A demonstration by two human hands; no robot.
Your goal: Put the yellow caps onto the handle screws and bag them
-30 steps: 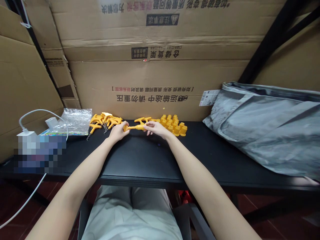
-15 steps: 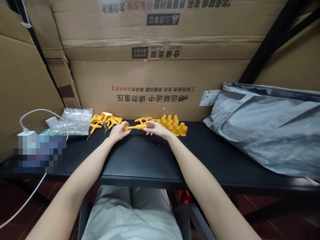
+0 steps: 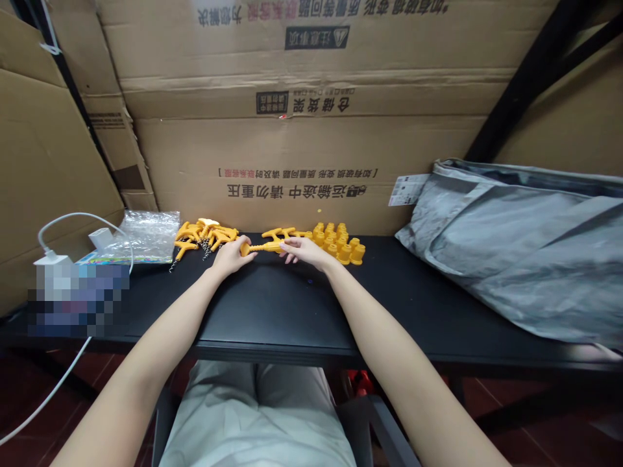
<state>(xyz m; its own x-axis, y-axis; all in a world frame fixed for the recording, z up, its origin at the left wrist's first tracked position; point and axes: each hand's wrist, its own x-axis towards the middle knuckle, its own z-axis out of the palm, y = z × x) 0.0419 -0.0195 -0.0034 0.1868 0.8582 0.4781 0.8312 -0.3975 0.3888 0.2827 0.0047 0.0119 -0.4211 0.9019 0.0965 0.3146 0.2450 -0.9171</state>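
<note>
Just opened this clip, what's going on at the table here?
A seated person works bare-handed at a black table. The left hand grips one end of an orange corkscrew near the table's far edge. The right hand has its fingers on the other end, though how firmly is unclear. A pile of similar corkscrews lies to the left, a cluster of orange caps to the right, and a grey bag farther right.

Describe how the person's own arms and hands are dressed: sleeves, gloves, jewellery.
No sleeves reach into view. The left hand and right hand wear no gloves; no watch, bracelet or ring shows. Pale trousers cover the lap.
</note>
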